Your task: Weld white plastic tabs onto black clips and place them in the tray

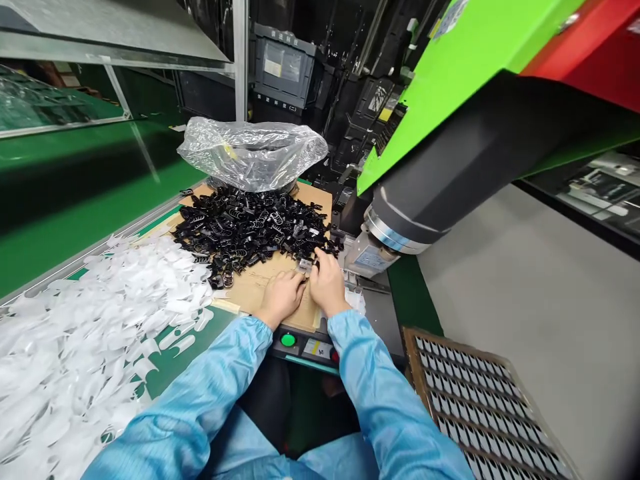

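Both my hands are close together over a sheet of brown cardboard (pixel 260 279), in blue sleeves. My left hand (pixel 283 297) is closed, its fingers curled inward with the tips hidden. My right hand (pixel 327 283) is bent in a pinch at a small black plastic part (pixel 316 264), mostly hidden by the fingers. A small grey piece (pixel 305 265) shows just beyond the fingertips; I cannot tell whether it belongs to that part. Just past the hands lies a heap of black plastic parts (pixel 250 223). To the left spreads a large pile of thin white plastic pieces (pixel 100 320).
A clear plastic bag (pixel 255 153) stands behind the heap. The green and black machine head (pixel 430 153) slants in from the right. A green button (pixel 288 340) sits at the front edge. Lower right, a tray (pixel 416 360) holds rows of parts.
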{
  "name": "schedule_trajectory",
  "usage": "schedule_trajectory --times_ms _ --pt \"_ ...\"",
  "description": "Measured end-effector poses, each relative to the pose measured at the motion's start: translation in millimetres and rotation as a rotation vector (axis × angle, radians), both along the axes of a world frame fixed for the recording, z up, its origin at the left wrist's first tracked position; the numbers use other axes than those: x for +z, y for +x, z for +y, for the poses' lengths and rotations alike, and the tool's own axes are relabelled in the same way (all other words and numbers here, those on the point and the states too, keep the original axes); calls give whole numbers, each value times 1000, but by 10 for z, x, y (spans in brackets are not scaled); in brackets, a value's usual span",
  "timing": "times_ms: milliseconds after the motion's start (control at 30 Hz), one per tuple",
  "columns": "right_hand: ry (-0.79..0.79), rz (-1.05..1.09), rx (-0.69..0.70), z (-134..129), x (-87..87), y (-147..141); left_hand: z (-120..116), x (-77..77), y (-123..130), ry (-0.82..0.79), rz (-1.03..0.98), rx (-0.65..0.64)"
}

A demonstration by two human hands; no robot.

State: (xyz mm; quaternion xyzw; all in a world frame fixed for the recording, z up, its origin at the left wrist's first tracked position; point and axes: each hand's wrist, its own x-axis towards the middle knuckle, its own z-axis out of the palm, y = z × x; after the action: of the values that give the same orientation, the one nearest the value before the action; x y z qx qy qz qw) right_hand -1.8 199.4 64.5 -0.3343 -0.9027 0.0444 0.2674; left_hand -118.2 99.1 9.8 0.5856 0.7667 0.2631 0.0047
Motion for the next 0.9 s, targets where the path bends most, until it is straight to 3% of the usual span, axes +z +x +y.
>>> schedule_trajectory --times_ms 67,167,267,367,467,567,733,900 --pt "-22 42 51 -195 -26 353 -9 -6 -7 19 -19 -5" --pt "-73 118 20 -314 -121 938 -23 12 34 39 -100 2" --pt "-96 212 -86 -242 -258 1437 -24 87 186 69 -183 0" --pt "-92 259 -124 -113 -376 1724 25 202 420 108 -186 -72" --pt "-77 275 -115 12 -444 1762 173 314 628 130 -121 -154" --pt "-42 251 -127 161 -470 1620 403 383 749 107 -25 -169" --pt "-9 188 -139 390 -456 1333 726 390 833 18 126 -142" --pt "4 106 -139 358 -435 1273 801 376 860 -21 216 -149"
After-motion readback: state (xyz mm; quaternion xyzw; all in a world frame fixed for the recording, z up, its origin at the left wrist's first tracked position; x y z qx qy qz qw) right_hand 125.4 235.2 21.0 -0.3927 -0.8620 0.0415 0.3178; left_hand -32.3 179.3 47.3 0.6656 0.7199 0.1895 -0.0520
